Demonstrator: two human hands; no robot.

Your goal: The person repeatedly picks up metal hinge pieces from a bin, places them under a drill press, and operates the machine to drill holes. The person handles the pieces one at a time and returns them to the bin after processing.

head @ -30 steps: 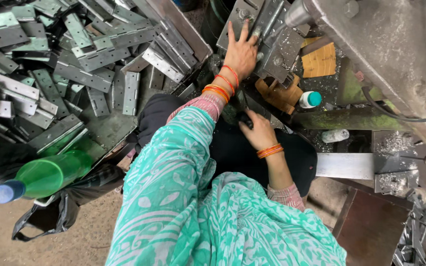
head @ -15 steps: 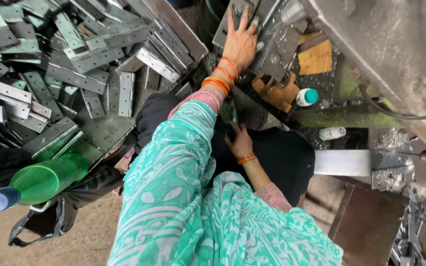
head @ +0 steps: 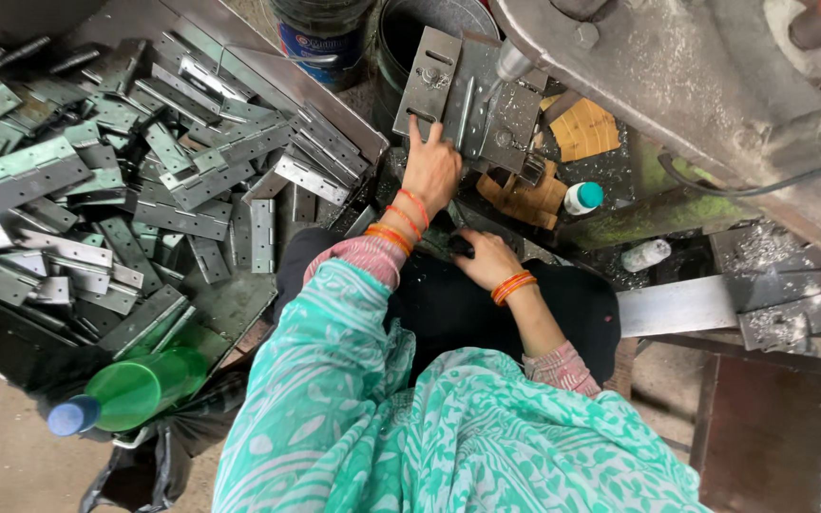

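Note:
My left hand [head: 431, 169] reaches forward and presses its fingers on a grey metal hinge plate [head: 448, 90] that lies on the bed of a press machine [head: 715, 85]. My right hand [head: 488, 258] sits lower, over my black lap, curled around a small dark piece [head: 462, 247] that I cannot make out clearly. Orange bangles ring both wrists. Teal patterned sleeves cover my arms.
A large heap of grey hinge plates [head: 125, 180] fills the left side. A green bottle with a blue cap [head: 130, 394] lies by the heap. A small white bottle with a teal cap [head: 582, 198] stands near yellow wooden blocks [head: 586, 128]. Two buckets [head: 325, 33] stand at the back.
My left hand has stayed on the plate at the press. My right hand dipped toward my lap, then came back up a little.

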